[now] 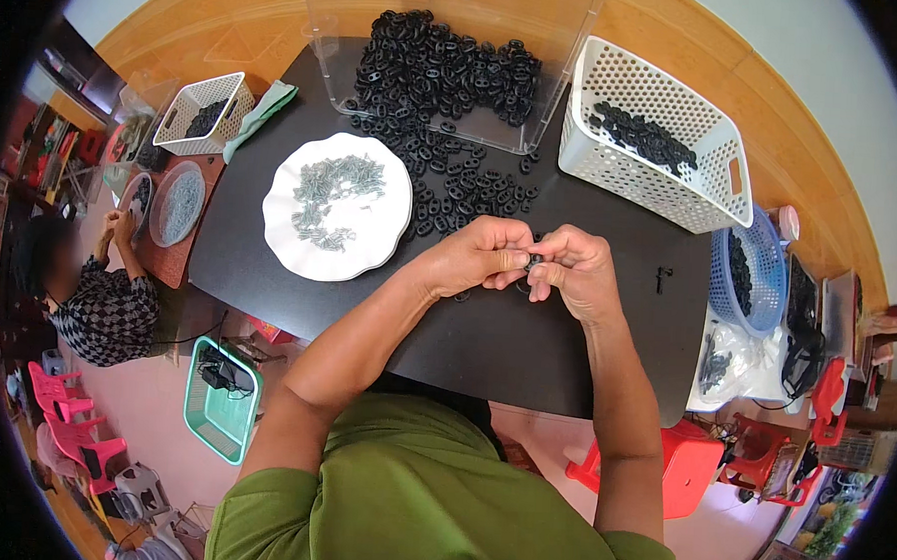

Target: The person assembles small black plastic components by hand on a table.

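Note:
Above the dark table, my left hand point(481, 257) and my right hand point(576, 273) meet with fingertips pinched together. Between them is a small black part point(535, 261), mostly covered by the fingers. Just beyond my hands lies a spread of loose black oval pieces with two holes point(462, 191). It runs back to a clear plastic bin point(513, 140) heaped with the same pieces. Left of my hands stands a white wavy-edged plate point(375, 229) bearing many small silvery pins or screws point(337, 187). A small black piece point(664, 279) lies alone to the right.
At the back right, a white perforated basket point(662, 194) holds black parts; a blue basket point(763, 294) is beside the table. Far left, a co-worker point(102, 300) sits by a white basket point(232, 90) and a bowl point(182, 203). A red stool point(685, 471) stands below right.

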`<action>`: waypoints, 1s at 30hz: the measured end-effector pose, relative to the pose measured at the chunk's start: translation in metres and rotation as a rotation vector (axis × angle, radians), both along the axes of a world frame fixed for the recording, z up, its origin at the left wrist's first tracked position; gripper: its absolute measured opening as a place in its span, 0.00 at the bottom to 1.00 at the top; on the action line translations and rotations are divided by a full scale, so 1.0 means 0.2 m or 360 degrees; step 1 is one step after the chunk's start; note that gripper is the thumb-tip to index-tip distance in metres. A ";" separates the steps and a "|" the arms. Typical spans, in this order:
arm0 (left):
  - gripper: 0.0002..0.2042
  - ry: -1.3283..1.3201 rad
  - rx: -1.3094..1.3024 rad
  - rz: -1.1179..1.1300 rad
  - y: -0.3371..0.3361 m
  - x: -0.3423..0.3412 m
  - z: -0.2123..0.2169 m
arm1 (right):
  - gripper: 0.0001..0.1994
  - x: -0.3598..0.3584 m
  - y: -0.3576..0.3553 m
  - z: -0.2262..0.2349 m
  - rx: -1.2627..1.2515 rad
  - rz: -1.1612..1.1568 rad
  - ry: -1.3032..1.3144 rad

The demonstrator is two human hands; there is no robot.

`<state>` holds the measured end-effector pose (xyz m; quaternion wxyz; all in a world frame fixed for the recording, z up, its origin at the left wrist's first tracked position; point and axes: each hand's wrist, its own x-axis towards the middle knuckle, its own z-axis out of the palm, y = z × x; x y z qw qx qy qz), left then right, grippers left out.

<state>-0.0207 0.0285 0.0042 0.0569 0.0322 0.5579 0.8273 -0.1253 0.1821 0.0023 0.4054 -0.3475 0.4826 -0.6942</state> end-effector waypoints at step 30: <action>0.05 0.0732 -0.1429 0.1161 0.12 0.03 0.02 | 0.13 -0.02 0.00 0.12 0.0893 -0.0686 0.2093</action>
